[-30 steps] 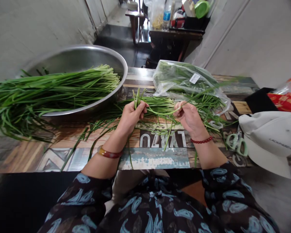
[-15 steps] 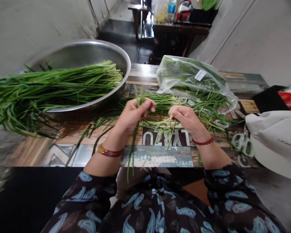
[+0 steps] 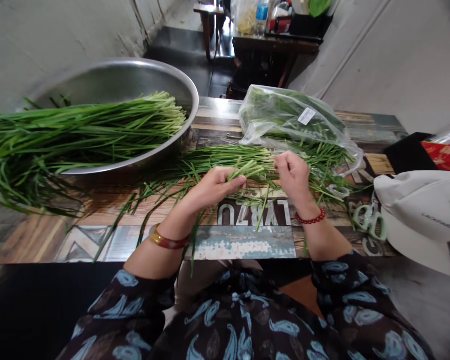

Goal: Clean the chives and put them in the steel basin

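View: Through the head camera I look down on a person seated at the near edge of a patterned wooden tabletop (image 3: 240, 248), arms in dark paisley sleeves (image 3: 123, 300).

Left hand: The left hand (image 3: 213, 187) is nearest the bunch of garlic chives (image 3: 243, 161), its fingers curled closed and gripping a few stems against the thumb. An amber bangle (image 3: 165, 240) circles the wrist.

Right hand: The right hand (image 3: 294, 177) has its fingertips pinched together at the pale ends of the bunch. I cannot tell whether a stem is caught between them. A red bead bracelet (image 3: 310, 217) sits on the wrist.

Chives: The bunch lies across the middle of the tabletop, under and between both hands, with loose leaves trailing toward the near edge.

Far left corner: A steel basin (image 3: 116, 85) holds a larger pile of chives (image 3: 86, 127), and their leaves hang past the rim toward the left edge.

Far edge: A clear plastic bag of greens (image 3: 288, 117) lies just beyond the bunch, touching its leaves.

Right edge: Green-handled scissors (image 3: 367, 222) lie beside a white cap (image 3: 416, 210), which overhangs the edge.
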`<action>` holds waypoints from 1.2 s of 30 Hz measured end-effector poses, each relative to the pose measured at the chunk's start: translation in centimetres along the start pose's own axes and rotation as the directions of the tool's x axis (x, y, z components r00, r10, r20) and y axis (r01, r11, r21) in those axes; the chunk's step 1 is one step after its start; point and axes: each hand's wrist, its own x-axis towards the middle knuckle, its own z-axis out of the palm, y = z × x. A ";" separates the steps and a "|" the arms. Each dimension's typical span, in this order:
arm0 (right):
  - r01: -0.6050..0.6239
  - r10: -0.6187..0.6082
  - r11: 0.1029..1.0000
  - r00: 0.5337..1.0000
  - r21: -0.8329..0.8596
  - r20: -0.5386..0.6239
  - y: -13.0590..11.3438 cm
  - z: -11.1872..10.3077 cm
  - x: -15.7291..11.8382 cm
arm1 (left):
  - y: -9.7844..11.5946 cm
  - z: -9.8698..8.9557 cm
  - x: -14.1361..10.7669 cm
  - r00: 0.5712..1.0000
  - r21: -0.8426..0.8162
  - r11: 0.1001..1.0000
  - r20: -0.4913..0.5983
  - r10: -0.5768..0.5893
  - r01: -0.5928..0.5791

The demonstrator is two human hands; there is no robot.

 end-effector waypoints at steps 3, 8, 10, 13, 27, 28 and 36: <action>-0.134 0.136 0.990 0.989 0.045 -0.052 1.3 -0.7 0.2 | 0.5 -0.8 -0.1 0.992 -0.108 0.994 -0.124 0.000 -0.014; -0.108 0.108 0.994 0.994 0.000 0.030 2.1 -0.3 0.3 | 1.3 -2.8 -1.3 0.979 -0.369 0.927 -0.206 -0.011 -0.067; -0.055 0.061 0.996 0.995 -0.068 0.081 2.4 0.0 0.3 | 1.6 -3.7 -2.0 0.973 -0.460 0.885 -0.230 -0.034 -0.077; 0.026 0.007 0.986 0.982 -0.168 0.190 2.8 0.3 0.3 | 1.7 -4.7 -2.6 0.972 -0.495 0.865 -0.232 -0.035 -0.087; 0.165 -0.035 0.905 0.947 -0.392 0.319 2.4 0.3 0.2 | -0.7 -1.9 0.4 0.870 0.397 0.918 -0.446 0.210 -0.018; 0.175 -0.046 0.907 0.946 -0.384 0.321 2.2 0.3 0.2 | -0.7 -1.5 0.4 0.885 0.351 0.936 -0.426 0.185 -0.026; 0.171 -0.001 0.867 0.940 -0.468 0.342 1.8 0.3 0.2 | -1.1 -0.1 0.9 0.941 0.203 0.979 -0.326 0.088 -0.021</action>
